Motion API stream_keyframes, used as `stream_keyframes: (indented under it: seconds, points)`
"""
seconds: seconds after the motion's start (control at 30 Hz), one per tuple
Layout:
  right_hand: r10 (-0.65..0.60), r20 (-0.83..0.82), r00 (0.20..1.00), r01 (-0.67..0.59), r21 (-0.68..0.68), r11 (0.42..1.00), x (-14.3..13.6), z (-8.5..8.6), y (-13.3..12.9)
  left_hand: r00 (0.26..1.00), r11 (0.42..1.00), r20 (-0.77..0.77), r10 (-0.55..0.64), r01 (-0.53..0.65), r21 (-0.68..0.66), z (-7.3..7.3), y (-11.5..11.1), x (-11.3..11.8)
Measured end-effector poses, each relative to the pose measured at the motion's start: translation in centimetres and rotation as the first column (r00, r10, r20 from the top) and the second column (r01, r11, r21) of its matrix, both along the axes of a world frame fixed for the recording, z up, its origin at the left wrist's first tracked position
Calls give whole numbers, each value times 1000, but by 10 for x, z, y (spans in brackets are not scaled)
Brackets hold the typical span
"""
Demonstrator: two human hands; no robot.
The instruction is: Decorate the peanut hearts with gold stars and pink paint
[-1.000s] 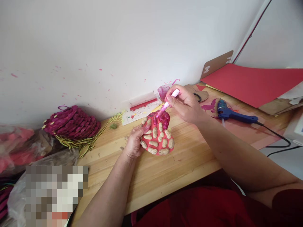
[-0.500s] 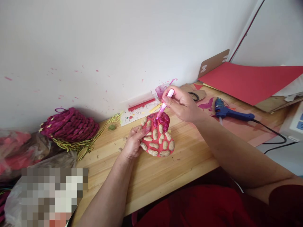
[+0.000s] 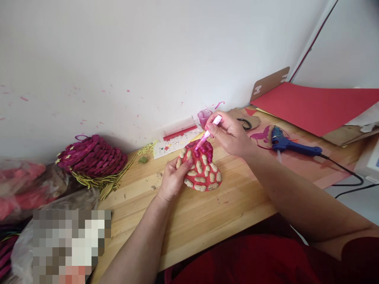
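Note:
My left hand [image 3: 175, 177] grips the left edge of a red cutout [image 3: 204, 181] covered with peanuts, thumb on top. Most of the peanuts are bare tan shells; those near its upper right are wet, shiny magenta. Between the thumb and fingers of my right hand [image 3: 229, 132] is a short white, pink-stained paintbrush [image 3: 209, 131]. Its tip points down and touches the upper part of the cutout, among the magenta peanuts. Just behind my right hand stands a clear cup [image 3: 204, 116] smeared with magenta paint.
A blue glue gun [image 3: 291, 146] with a black cord lies at the right, near red card sheets [image 3: 319, 106]. Scissors [image 3: 245, 124] rest behind my right hand. At the left are a magenta bundle with yellow yarn [image 3: 94, 156] and plastic bags [image 3: 26, 177]. Pink spatters mark the wall.
The view has shifted slightly. The cutout is tilted a little differently in my left hand, and the brush tip remains at its upper part. Both hands keep their hold.

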State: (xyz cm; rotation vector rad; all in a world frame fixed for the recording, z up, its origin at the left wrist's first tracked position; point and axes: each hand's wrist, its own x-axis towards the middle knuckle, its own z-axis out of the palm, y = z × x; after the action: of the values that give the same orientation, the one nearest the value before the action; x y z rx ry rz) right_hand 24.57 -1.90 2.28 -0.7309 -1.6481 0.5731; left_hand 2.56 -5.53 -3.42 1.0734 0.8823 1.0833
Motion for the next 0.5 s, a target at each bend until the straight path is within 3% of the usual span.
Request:
stream_keyframes:
  seconds: [0.13, 0.27, 0.4, 0.5]
  points:
    - [-56, -1, 998, 56, 59, 997, -1, 1, -1, 997, 998, -67, 24, -20, 55, 1, 0, -1]
    - [-12, 50, 999, 9, 68, 998, -4, 2, -5, 993, 995, -109, 54, -44, 94, 1, 1, -1]
    - [-124, 96, 988, 109, 149, 983, -6, 3, -10, 992, 994, -115, 58, -47, 102, 1, 1, 0]
    - [-115, 95, 989, 99, 162, 982, -6, 3, -10, 991, 994, -121, 62, -50, 100, 2, 1, 0]
